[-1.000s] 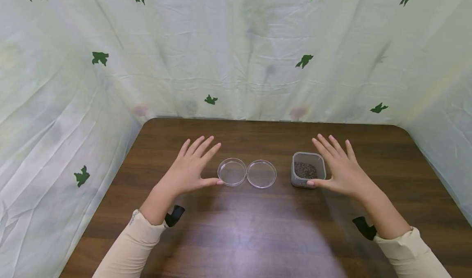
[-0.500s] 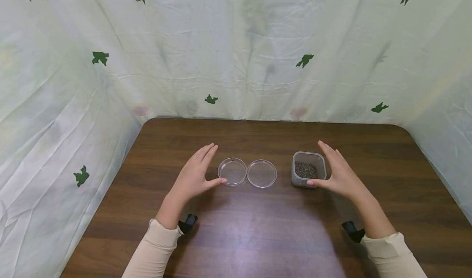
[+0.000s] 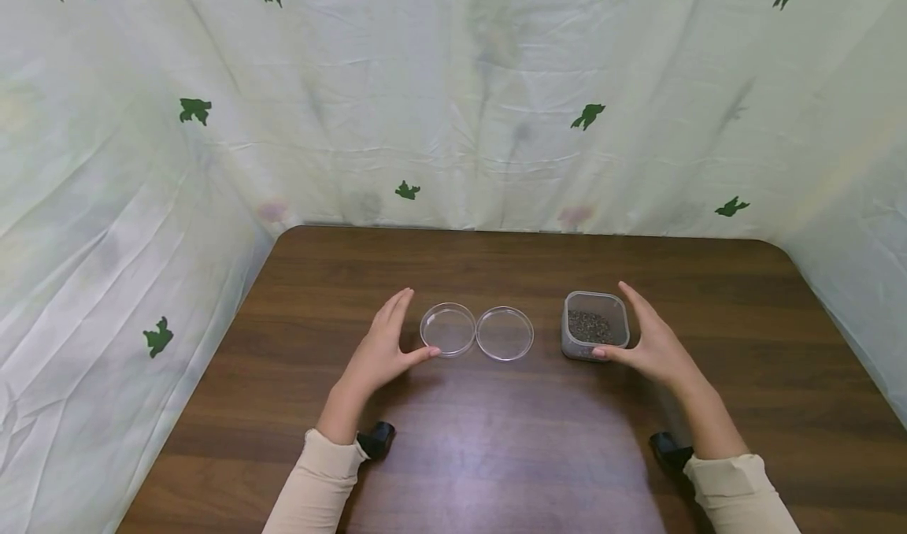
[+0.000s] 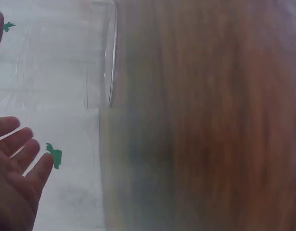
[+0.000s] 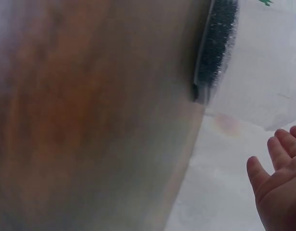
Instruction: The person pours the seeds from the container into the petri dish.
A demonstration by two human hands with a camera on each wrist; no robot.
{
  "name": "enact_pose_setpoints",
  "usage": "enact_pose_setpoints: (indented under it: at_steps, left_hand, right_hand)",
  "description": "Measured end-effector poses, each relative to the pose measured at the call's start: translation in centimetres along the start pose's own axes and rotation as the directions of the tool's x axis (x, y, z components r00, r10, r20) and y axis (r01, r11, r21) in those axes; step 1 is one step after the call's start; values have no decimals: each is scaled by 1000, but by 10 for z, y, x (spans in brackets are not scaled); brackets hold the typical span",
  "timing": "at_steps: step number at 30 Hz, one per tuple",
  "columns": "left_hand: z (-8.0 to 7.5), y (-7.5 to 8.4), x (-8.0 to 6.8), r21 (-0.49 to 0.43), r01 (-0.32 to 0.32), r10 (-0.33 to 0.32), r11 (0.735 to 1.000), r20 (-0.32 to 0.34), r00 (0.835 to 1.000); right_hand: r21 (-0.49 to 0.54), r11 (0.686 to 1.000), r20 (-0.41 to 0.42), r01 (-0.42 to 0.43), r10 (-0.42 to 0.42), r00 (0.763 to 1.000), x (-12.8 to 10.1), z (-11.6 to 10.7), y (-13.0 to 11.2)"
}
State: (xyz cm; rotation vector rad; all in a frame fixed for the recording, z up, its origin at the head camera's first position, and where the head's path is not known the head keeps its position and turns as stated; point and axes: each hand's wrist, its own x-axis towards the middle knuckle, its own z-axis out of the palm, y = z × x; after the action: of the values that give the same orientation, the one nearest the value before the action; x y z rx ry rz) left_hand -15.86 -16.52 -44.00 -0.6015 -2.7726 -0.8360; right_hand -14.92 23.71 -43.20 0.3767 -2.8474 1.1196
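Two clear round dishes lie side by side on the brown table (image 3: 496, 447): the left dish (image 3: 447, 329) and the right dish (image 3: 504, 333). My left hand (image 3: 411, 328) stands on edge beside the left dish, fingers straight, thumb tip touching its near rim. A clear square container (image 3: 595, 325) holding dark seeds stands to the right. My right hand (image 3: 625, 325) cups its right side with straight fingers, thumb at its front corner. In the left wrist view the dish rim (image 4: 109, 53) and my fingers (image 4: 22, 159) show; the right wrist view shows the container (image 5: 217, 43) and fingers (image 5: 277, 183).
A pale cloth with green leaf prints (image 3: 453, 124) hangs around the table's back and both sides. Black wrist mounts (image 3: 375, 439) sit under both cream sleeves. Bare wood stretches in front of the dishes and behind them.
Both hands have turned from flat and spread to standing on edge with fingers together. The forearms have drawn inward. The dishes and container have not moved.
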Motion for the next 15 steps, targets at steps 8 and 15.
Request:
enact_pose_setpoints:
  at_steps: [8,15]
  left_hand:
    - [11,-9,1,-91,55,-51,994,46,998]
    - [20,-16,0,-185,131,-113,974,104,988]
  right_hand:
    - [76,996,2,-55,55,998,-1,6,2]
    - [148,987,-1,-57,58,998,-1,11,7]
